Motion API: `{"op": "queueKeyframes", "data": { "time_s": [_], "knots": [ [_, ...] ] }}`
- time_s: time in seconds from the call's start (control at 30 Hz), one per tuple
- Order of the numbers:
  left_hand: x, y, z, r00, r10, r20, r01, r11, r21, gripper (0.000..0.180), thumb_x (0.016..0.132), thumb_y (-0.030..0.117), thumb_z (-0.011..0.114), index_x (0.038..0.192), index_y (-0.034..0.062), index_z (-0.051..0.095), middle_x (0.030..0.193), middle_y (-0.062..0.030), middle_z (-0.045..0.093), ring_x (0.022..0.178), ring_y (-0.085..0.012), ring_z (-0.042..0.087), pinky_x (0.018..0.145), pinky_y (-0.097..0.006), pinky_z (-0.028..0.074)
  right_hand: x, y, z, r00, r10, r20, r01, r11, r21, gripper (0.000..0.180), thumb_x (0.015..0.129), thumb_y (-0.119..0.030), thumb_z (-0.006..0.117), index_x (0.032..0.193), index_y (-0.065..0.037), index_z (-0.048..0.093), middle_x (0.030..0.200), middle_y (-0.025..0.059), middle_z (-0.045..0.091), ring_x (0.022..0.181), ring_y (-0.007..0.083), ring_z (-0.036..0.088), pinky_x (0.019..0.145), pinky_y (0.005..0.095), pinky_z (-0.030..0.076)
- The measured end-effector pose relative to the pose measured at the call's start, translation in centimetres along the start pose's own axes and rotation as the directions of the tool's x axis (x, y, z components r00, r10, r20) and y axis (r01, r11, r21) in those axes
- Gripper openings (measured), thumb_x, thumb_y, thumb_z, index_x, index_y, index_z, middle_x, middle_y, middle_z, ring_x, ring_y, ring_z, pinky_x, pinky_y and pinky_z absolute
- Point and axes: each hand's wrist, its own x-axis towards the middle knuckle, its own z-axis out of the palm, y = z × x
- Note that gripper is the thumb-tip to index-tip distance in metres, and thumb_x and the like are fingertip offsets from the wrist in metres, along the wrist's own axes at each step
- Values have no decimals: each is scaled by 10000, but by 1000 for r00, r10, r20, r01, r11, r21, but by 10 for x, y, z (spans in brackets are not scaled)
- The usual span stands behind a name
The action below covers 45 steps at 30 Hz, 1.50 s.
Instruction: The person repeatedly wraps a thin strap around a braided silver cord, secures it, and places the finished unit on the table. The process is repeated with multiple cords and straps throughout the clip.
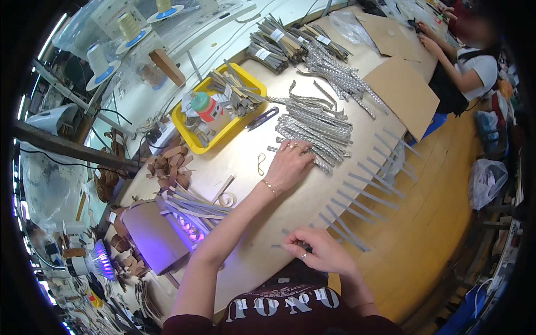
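Observation:
A pile of silver braided straps (318, 131) lies on the table in front of me. My left hand (291, 162) rests on its near end, fingers curled over the straps; the fingertips are partly hidden. Nearer my body, my right hand (315, 248) is closed in a pinch above the table's edge. Something small and dark shows between its fingers, too hidden to name. Beside that hand, a row of flat grey strips (357, 209) lies spaced along the edge, with ends sticking out past it.
A yellow tray (192, 146) holds a green-capped bottle (209, 106) and strip bundles. Purple-handled snips (262, 118) lie beside it. More braids (329, 70) and cardboard (402, 95) lie farther off. A lit lamp box (159, 234) stands left. A co-worker (474, 70) sits at far right.

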Motion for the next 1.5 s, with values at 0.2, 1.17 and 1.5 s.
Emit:
{"op": "queueKeyframes", "data": {
  "time_s": [0.2,1.17,1.5],
  "knots": [
    [-15,-1,-15,991,-28,-129,9,990,-140,189,916,195,662,1071,97,705,1293,-121,592,1160,-308,565,1048,-453,373,-7,4,4,993,41,-108,-28,993,115,183,950,-170,669,988,9,657,865,87,659,760,164,622,693,292,500],
    [-247,96,-85,332,-879,342,637,-59,-769,254,967,126,654,1159,-41,659,923,-88,716,773,-128,718,646,-214,512,-5,4,11,997,56,-53,-46,985,166,132,932,-106,682,926,17,635,786,27,596,721,101,531,686,255,459],
    [-222,93,-81,472,-872,131,309,25,-951,249,999,99,601,1192,-58,614,936,-77,696,849,-136,711,755,-243,554,5,-8,19,989,122,-86,-115,990,87,155,954,-129,666,933,19,625,790,4,589,738,80,516,704,244,442]
  ]
}}
